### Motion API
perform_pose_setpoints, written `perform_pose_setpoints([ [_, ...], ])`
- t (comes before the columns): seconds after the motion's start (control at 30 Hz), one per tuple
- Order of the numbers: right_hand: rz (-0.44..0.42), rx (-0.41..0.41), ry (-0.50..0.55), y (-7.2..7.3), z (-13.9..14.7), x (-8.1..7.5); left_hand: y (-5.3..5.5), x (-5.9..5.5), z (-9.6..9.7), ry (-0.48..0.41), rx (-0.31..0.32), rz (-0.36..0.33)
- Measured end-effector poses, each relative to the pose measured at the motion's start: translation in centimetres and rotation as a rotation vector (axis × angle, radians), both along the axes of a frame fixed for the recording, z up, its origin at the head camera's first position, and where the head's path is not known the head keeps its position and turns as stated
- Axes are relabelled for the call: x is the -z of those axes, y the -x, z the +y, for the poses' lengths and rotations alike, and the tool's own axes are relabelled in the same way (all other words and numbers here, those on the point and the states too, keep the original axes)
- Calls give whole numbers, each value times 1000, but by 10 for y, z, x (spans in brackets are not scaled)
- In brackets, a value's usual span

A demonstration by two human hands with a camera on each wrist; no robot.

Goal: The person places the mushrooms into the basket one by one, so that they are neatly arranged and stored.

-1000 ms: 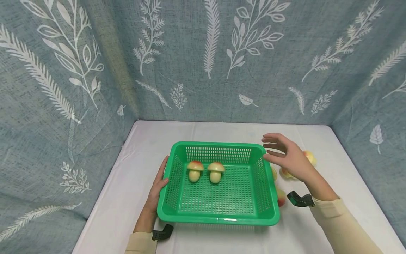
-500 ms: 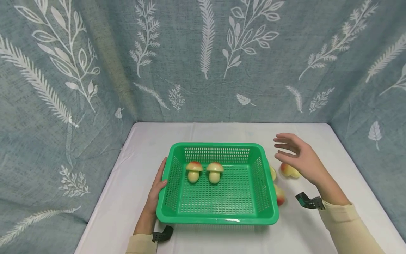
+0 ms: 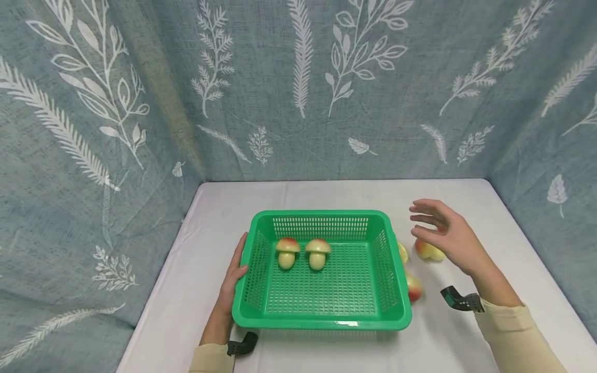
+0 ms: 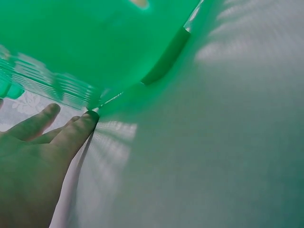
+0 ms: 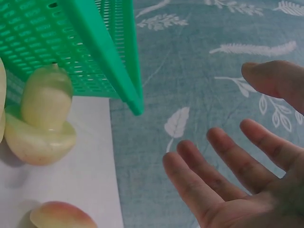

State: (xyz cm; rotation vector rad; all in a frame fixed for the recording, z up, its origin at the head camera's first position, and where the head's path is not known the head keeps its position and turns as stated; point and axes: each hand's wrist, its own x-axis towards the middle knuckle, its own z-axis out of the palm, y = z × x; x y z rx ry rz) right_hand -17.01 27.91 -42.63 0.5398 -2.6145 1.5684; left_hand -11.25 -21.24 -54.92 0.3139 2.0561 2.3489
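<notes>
A green plastic basket (image 3: 322,321) holds two toy mushrooms, a left one (image 3: 287,253) and a right one (image 3: 317,254), both lying with caps toward the far side. My left hand (image 3: 231,280) rests along the basket's left side, thumb at the rim and fingers extended along the outer wall; the left wrist view shows these fingers (image 4: 71,135) straight against it. To the right of the basket, my right hand (image 3: 445,230) hovers with loosely bent fingers and nothing in its grasp. Beneath it lies another toy mushroom (image 3: 426,250), partly hidden.
Close against the basket's right wall lie more toy mushrooms, one nearer (image 3: 413,287) and one farther (image 3: 402,253), partly covered by the rim. A white cloth (image 3: 326,194) covers the table. Patterned blue-grey curtains (image 3: 280,103) stand behind and at both sides.
My right hand has moved right, away from the basket's far right corner, and now hovers over the mushrooms beside it. My left hand and the basket stay in place.
</notes>
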Motion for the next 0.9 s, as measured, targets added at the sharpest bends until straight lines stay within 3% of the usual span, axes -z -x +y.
perform_pose_setpoints([
  [0.37,16,47,-33,-2,16,1,2,1,1,7,-18,-24],
  [0.9,-16,140,-99,-3,46,10,2,2,-1,-16,12,1],
])
